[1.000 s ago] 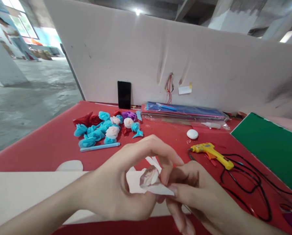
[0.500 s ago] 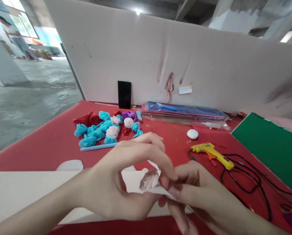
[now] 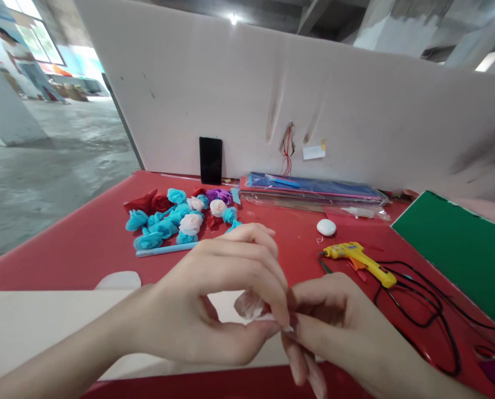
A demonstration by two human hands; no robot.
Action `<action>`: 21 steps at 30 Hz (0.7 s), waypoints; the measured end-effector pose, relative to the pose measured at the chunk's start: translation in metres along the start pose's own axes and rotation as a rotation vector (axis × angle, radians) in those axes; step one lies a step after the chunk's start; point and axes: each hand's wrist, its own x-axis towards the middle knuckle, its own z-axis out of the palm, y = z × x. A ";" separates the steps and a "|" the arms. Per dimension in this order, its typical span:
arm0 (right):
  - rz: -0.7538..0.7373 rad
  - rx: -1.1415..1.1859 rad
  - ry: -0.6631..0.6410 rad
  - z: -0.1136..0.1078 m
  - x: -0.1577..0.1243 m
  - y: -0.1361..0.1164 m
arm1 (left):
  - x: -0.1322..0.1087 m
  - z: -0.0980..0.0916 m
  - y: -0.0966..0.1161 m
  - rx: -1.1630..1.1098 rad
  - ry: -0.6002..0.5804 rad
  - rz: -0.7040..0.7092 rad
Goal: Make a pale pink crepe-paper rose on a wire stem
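Head view: one paper rose (image 3: 247,306), pale pink, raised above the near edge of the desk (image 3: 85,238), right of its middle.
Left hand (image 3: 185,310): thumb and fingers closed on the rose's base, bloom facing left.
Right hand (image 3: 334,316): fingertips meeting the left's at the rose's tail, pinching the paper there; exact hold partly hidden.
Beneath the hands: one white sheet (image 3: 44,321), lying along the near edge, reaching toward the near left corner. Against its far side, one white rounded piece (image 3: 120,281).
Toward the far left corner: a cluster of flowers (image 3: 164,224), blue, red, pink and purple; one blue pen (image 3: 164,251) just beside, on the near side.
Right half: one white oval case (image 3: 326,227); nearer, one yellow glue gun (image 3: 343,251), nozzle leftward, with black cord (image 3: 442,316) looping toward the right edge.
Right edge: one green board (image 3: 459,249).
Far edge: one dark phone (image 3: 211,160), upright against a white panel (image 3: 168,83); right of it, clear-wrapped packets (image 3: 314,191), lying lengthwise.
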 end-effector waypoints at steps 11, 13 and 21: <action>-0.178 -0.191 0.079 0.003 -0.003 0.004 | -0.007 0.003 0.000 -0.008 0.051 -0.105; -0.259 -0.262 0.094 0.004 -0.004 0.004 | -0.006 0.004 0.001 -0.015 0.052 -0.121; -0.882 -0.780 0.323 0.004 -0.001 0.013 | -0.004 0.007 0.009 0.038 0.063 -0.207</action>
